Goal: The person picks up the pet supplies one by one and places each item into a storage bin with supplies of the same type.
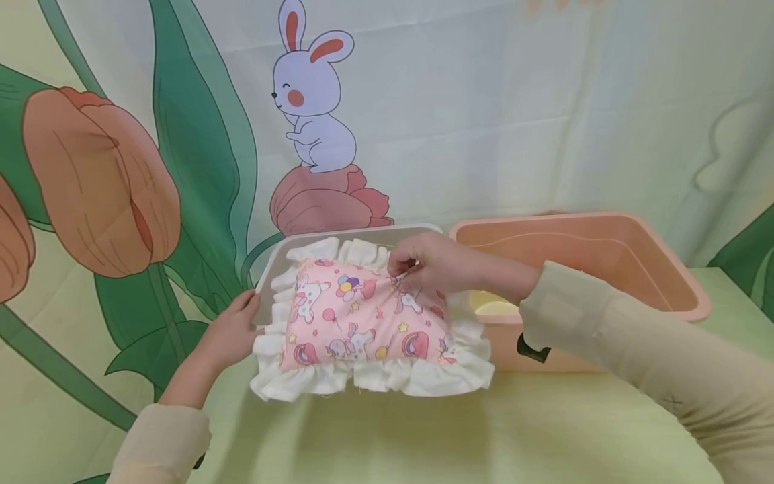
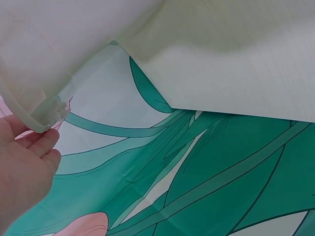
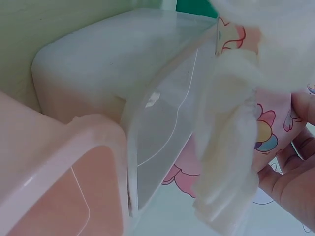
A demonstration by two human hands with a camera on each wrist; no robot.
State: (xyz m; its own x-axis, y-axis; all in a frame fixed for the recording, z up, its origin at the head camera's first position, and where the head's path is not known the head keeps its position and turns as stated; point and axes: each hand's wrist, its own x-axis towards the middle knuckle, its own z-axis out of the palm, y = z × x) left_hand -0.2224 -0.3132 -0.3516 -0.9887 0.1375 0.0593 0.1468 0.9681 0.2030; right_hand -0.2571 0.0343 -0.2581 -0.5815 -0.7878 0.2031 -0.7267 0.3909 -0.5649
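Observation:
A small pink pillow (image 1: 369, 316) with a white ruffled edge and printed unicorns covers most of the pale grey bin (image 1: 363, 235) in the head view. Its near ruffle hangs past the bin's front. My right hand (image 1: 444, 265) pinches the pillow's fabric near its far right corner. In the right wrist view, fingers of the right hand (image 3: 295, 182) hold the cloth beside the white ruffle (image 3: 226, 147). My left hand (image 1: 232, 329) grips the bin's left rim; the left wrist view shows the left hand (image 2: 24, 172) with its fingers at the rim. The bin's inside is largely hidden.
A pink bin (image 1: 580, 228) stands right beside the grey one, with something yellow (image 1: 492, 304) inside, partly hidden by the right arm. Both bins rest on a light green tabletop (image 1: 387, 437). Behind hangs a printed cloth (image 1: 484, 121) with a rabbit and tulips.

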